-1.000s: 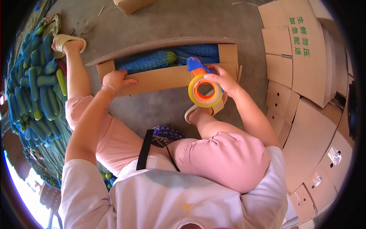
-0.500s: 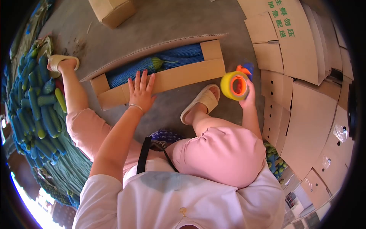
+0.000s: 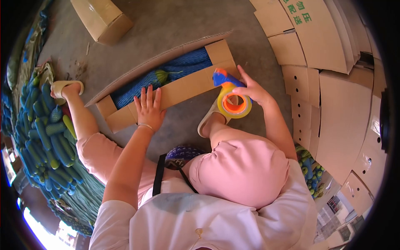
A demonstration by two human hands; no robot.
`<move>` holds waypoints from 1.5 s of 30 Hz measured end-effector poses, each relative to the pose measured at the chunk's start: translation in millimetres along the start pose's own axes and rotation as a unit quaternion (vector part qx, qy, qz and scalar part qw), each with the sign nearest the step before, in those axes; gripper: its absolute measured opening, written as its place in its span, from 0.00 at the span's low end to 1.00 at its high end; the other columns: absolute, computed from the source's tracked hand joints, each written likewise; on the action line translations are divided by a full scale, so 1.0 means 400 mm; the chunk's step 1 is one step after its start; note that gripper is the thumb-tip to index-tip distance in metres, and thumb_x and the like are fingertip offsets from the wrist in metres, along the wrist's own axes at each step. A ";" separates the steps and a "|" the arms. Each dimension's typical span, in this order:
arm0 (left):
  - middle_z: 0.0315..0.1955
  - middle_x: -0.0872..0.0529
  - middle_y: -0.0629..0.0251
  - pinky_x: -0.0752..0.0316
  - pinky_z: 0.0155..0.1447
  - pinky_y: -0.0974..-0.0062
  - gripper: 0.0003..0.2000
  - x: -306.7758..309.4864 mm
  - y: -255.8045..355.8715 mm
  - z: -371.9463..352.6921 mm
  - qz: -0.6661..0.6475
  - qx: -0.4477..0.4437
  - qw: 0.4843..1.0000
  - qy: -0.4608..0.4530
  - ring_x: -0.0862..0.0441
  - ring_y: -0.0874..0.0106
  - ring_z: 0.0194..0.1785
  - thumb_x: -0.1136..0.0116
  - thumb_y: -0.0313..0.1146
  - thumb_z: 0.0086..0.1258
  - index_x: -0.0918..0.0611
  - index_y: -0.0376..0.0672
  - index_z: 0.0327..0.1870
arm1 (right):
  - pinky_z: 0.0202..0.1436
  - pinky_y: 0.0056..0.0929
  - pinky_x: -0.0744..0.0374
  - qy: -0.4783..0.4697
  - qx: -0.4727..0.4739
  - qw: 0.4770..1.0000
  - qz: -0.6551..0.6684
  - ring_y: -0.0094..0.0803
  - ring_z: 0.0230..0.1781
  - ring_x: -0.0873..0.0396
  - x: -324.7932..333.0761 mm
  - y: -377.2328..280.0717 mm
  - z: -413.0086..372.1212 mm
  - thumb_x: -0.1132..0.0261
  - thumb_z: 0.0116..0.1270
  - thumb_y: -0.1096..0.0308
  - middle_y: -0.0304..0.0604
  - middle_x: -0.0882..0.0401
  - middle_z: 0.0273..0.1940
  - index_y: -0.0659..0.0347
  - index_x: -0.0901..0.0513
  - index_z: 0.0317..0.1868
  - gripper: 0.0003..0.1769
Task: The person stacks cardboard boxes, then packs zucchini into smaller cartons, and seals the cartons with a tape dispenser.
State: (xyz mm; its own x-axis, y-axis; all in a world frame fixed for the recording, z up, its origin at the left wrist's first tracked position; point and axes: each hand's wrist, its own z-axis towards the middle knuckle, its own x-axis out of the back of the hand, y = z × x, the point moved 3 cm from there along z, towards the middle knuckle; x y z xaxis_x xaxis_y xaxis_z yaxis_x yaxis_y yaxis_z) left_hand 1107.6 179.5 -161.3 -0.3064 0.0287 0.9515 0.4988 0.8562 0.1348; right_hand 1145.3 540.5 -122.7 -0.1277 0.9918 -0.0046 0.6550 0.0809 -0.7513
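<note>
A long cardboard box (image 3: pixel 187 85) lies open on the floor, its far flap raised. Inside are green vegetables in blue netting (image 3: pixel 137 87). My left hand (image 3: pixel 150 111) rests on the box's near flap, fingers spread. In my right hand (image 3: pixel 255 92) is a tape dispenser (image 3: pixel 226 79), blue and orange, with a roll of yellow tape (image 3: pixel 246 109). The dispenser's head is at the right end of the near flap; whether it touches the cardboard I cannot tell.
Netted green vegetables (image 3: pixel 50 133) are heaped at the left. A closed carton (image 3: pixel 102 21) stands at the top left. Stacked flat cardboard and cartons (image 3: pixel 346 121) line the right side. My sandalled feet are on either side of the box.
My right hand has brought the tape dispenser leftward to the right end of the box and turned it. The view has shifted slightly; my left hand stays on the flap.
</note>
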 end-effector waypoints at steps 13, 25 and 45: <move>0.74 0.51 0.55 0.62 0.73 0.40 0.48 0.009 -0.001 -0.008 -0.005 -0.001 1.000 0.002 0.57 0.50 0.76 0.33 0.44 0.54 0.49 0.50 0.75 | 0.62 0.29 0.31 -0.012 -0.077 0.997 0.015 0.31 0.57 0.27 0.099 0.077 -0.109 0.27 0.52 0.57 0.51 0.26 0.57 0.72 0.37 0.67 0.46; 0.73 0.49 0.55 0.60 0.74 0.44 0.48 0.047 -0.008 -0.001 -0.044 0.003 0.999 -0.015 0.55 0.53 0.76 0.32 0.44 0.54 0.50 0.53 0.75 | 0.41 0.39 0.21 0.001 0.268 0.843 -0.467 0.45 0.40 0.19 -0.257 -0.200 -0.030 0.24 0.45 0.53 0.47 0.22 0.42 0.49 0.36 0.70 0.50; 0.72 0.41 0.59 0.59 0.75 0.48 0.37 0.102 -0.118 0.044 -0.039 0.070 0.995 0.059 0.49 0.55 0.75 0.55 0.63 0.67 0.44 0.57 0.74 | 0.33 0.40 0.21 0.027 0.248 0.733 -0.633 0.43 0.31 0.19 -0.368 -0.210 0.002 0.28 0.49 0.50 0.47 0.24 0.33 0.50 0.33 0.67 0.44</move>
State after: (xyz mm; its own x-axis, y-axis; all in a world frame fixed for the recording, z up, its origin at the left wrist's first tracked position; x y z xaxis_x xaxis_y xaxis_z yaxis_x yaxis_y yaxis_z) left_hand 1057.2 149.3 -133.9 -0.2390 -0.0941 0.9664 0.3564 0.9173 0.1774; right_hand 1108.4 387.4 -59.5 -0.3600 0.1560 0.9198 -0.3162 0.9071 -0.2776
